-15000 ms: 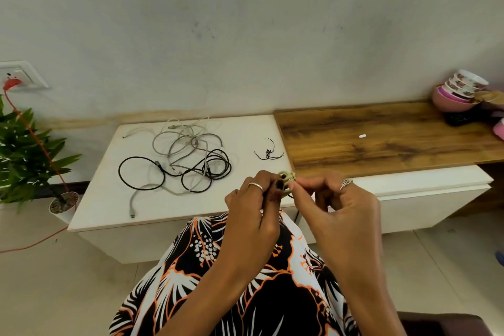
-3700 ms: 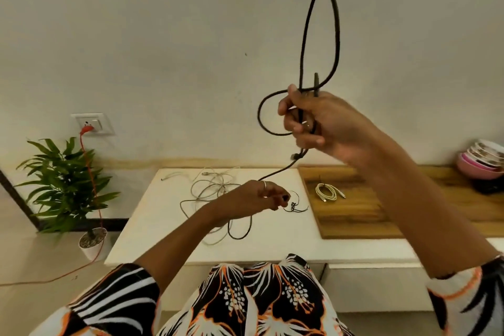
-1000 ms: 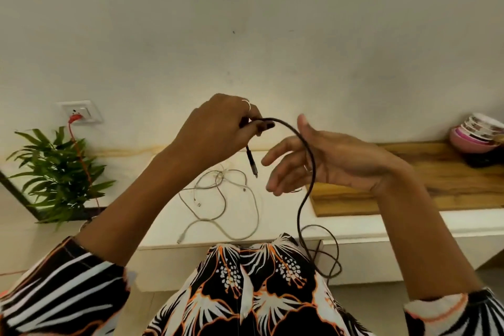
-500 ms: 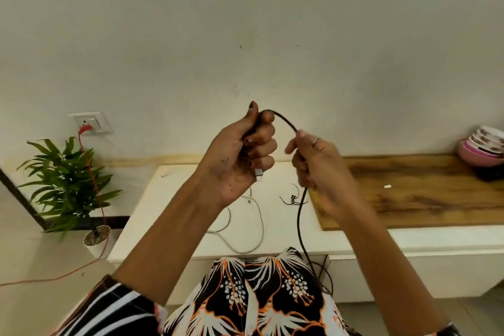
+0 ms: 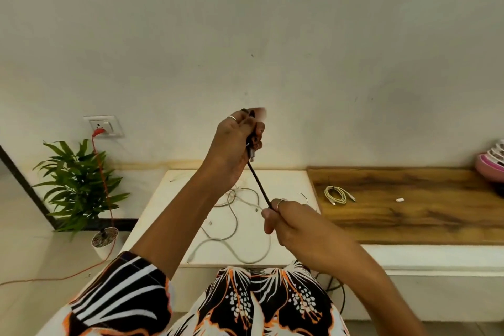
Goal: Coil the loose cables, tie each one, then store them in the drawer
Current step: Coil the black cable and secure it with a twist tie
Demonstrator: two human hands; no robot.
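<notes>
Your left hand (image 5: 237, 142) is up in front of the wall, fingers curled round the plug end of the black cable (image 5: 260, 185). Your right hand (image 5: 294, 224) sits lower, fist closed on the same cable, so the stretch between them runs taut and straight. The rest drops behind your right arm toward the floor (image 5: 41, 248), a dark loop showing by the cabinet (image 5: 436, 289). That hanging tail is the danger: wind in fast and it can snag under the cabinet edge or kink, and your loops come out uneven. On the white top (image 5: 289, 180) the grey cables (image 5: 234, 224) lie loose and tangled. One coiled cable (image 5: 336, 195) waits on the wood top (image 5: 409, 213), not yet stored. No drawer stands open.
</notes>
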